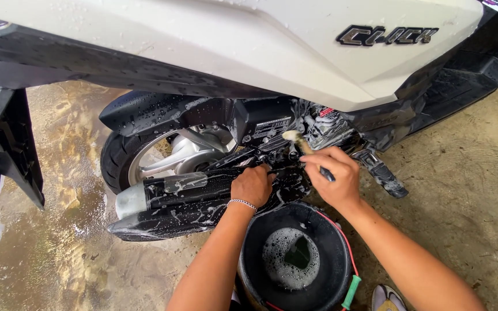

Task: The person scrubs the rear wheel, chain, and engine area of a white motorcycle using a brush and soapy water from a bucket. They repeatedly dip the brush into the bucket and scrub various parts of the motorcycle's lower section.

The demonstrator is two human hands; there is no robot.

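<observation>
A white scooter (249, 46) with black lower panels stands wet on concrete. Its black exhaust muffler (174, 201) carries soap suds. My left hand (252, 185) rests closed on the muffler's front end, near the engine. My right hand (335, 175) grips a small brush (296, 141) with a pale bristle head, which touches the engine area (324, 124) under the white side panel. What the left hand may hold is hidden beneath it.
A black bucket (329, 230) with soapy water and a red-and-green handle sits below my arms. The rear wheel (139, 158) and mudguard are at left. A folded footpeg (384, 175) sticks out right. Wet concrete floor (59, 247) surrounds everything.
</observation>
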